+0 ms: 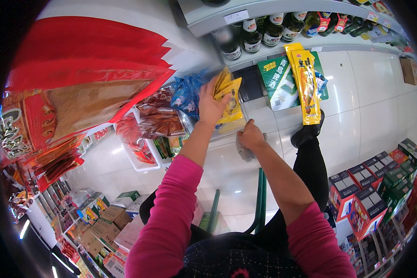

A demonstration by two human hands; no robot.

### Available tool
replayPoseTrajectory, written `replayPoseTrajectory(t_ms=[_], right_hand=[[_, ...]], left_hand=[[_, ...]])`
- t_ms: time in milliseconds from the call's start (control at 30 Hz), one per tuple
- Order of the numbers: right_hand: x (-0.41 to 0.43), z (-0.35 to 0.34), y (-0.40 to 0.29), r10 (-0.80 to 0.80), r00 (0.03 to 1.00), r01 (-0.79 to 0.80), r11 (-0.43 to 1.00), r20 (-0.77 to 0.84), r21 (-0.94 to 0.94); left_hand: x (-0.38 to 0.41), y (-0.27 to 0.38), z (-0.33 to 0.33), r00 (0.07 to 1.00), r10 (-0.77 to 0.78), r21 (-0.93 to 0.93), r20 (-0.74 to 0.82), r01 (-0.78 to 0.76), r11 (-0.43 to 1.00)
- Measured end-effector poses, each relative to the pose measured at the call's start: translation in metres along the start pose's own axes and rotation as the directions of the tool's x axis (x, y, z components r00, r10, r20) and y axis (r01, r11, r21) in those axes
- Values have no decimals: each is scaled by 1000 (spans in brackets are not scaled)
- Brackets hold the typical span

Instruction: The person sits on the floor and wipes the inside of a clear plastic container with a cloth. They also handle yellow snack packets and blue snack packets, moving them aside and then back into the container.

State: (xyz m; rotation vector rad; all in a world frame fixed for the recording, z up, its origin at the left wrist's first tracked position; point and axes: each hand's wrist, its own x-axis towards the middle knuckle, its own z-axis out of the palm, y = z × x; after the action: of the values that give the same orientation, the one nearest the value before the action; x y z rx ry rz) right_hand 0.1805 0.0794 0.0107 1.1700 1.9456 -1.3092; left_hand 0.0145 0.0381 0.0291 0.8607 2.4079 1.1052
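Note:
My left hand (212,104) grips several small yellow snack packets (228,93) over a clear plastic bin (229,130). Just right of that bin, my right hand (252,135) is closed on a grey cloth (245,149). Blue packets (186,95) lie left of my left hand, and dark red-brown packets (161,118) sit farther left. Long yellow food packets (307,87) rest on a green and white carton (278,83) to the right, with a blue packet (321,83) partly under them.
Glass bottles (271,33) line a shelf at the top. Large red packages (90,52) hang at the upper left. A white basket (154,161) stands below the snack packets. Red and dark boxes (366,208) are stacked at the lower right, cardboard boxes (107,222) at the lower left.

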Motion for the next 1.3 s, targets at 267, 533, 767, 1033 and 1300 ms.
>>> replayPoseTrajectory(t_ms=[267, 533, 767, 1033, 1300], right_hand=[[-1, -2, -5, 34, 999, -34, 999, 14, -23], [-1, -3, -2, 47, 999, -47, 999, -7, 6], [-2, -3, -5, 65, 998, -64, 998, -13, 26], [6, 9, 7, -154, 988, 151, 985, -27, -85], [11, 12, 7, -22, 1000, 23, 997, 19, -72]], left_hand=[[0, 8, -18, 871, 402, 428, 284, -490, 760], [2, 18, -10, 994, 102, -44, -38, -104, 994], [-10, 5, -29, 879, 290, 356, 378, -427, 831], [-63, -3, -22, 886, 184, 45, 425, -223, 974], [-52, -4, 9, 944, 262, 134, 202, -292, 947]])
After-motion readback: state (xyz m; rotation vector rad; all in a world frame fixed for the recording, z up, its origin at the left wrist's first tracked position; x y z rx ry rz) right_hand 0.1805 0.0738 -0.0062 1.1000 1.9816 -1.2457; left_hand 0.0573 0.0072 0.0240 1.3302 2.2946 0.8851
